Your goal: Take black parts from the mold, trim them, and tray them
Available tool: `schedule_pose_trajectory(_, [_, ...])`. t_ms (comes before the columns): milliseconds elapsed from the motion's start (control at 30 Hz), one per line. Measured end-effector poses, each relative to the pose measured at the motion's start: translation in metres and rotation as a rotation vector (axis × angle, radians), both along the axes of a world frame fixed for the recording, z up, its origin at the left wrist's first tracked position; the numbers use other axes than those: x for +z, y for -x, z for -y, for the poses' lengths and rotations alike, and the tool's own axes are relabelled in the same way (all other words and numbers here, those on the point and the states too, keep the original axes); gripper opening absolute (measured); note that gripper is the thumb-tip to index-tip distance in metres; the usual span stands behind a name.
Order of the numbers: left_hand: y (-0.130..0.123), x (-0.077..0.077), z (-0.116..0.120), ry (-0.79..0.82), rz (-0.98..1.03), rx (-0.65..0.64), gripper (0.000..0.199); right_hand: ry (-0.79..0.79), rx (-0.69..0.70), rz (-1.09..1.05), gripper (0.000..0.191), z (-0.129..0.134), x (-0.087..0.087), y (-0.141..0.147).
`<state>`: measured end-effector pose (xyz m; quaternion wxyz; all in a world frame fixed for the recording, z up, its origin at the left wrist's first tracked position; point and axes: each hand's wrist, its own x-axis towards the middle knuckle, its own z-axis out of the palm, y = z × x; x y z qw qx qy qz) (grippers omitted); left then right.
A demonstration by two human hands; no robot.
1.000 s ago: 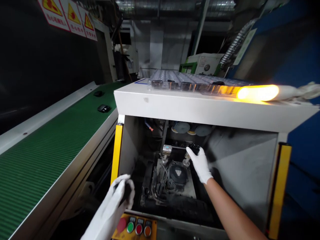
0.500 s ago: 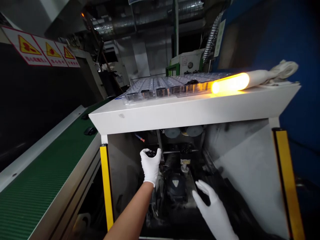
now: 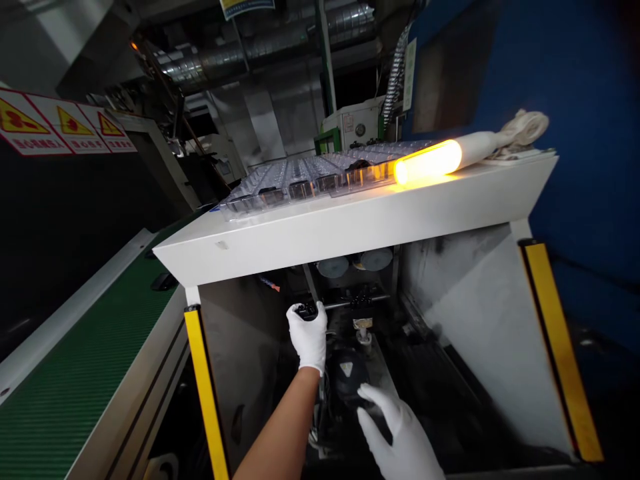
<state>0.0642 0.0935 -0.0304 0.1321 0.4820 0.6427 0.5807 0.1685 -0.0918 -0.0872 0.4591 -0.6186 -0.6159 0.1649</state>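
Observation:
Deep in the machine's open bay, my right hand (image 3: 309, 337), in a white glove with a bare forearm, is shut on a small black part (image 3: 306, 310). That part sits close to a thin metal rod (image 3: 350, 305), and a second dark part (image 3: 361, 299) rests further along it. My left hand (image 3: 395, 433), in a longer white glove, is open and holds nothing. Its fingers hover close to a round black housing (image 3: 347, 375) with a pale triangular mark. A small metal fitting (image 3: 363, 330) stands above that housing.
Clear plastic blister trays (image 3: 300, 183) lie on the white machine top (image 3: 250, 243), beside a glowing amber tube lamp (image 3: 427, 162) and a white cloth (image 3: 523, 130). Yellow strips (image 3: 560, 340) line the bay opening. A green conveyor belt (image 3: 65, 333) runs along the left.
My hands have crossed: the right moved left and the left moved to the lower right. My left hand has opened, and a dark part now rests on the rod. The view has shifted.

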Motion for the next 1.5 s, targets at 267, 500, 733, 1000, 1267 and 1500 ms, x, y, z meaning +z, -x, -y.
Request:
schedule_pose_trajectory(267, [0.032,0.007,0.011,0.091,0.073,-0.403,0.046,-0.054,0.102,-0.363,0.034,-0.061,0.067,0.022])
schedule_pose_trajectory(500, [0.075,0.011,0.006,0.135,0.196,-0.823,0.047,0.065,0.147,-0.626,0.039,-0.138,0.075,0.034])
schedule_pose_trajectory(733, [0.081,0.009,-0.005,0.139,0.171,-0.853,0.047,0.211,0.153,-0.703,0.030,-0.166,0.075,0.034])
schedule_pose_trajectory(1000, [0.074,0.012,0.000,0.097,0.085,-0.812,0.034,0.312,0.131,-0.777,0.025,-0.156,0.079,0.033])
schedule_pose_trajectory(1267, [0.074,0.008,-0.005,0.152,0.237,-0.791,0.034,0.278,0.092,-0.676,0.025,-0.163,0.087,0.029])
schedule_pose_trajectory(1500, [0.078,0.002,-0.005,0.162,0.210,-0.778,0.031,0.292,0.061,-0.657,0.027,-0.160,0.083,0.030])
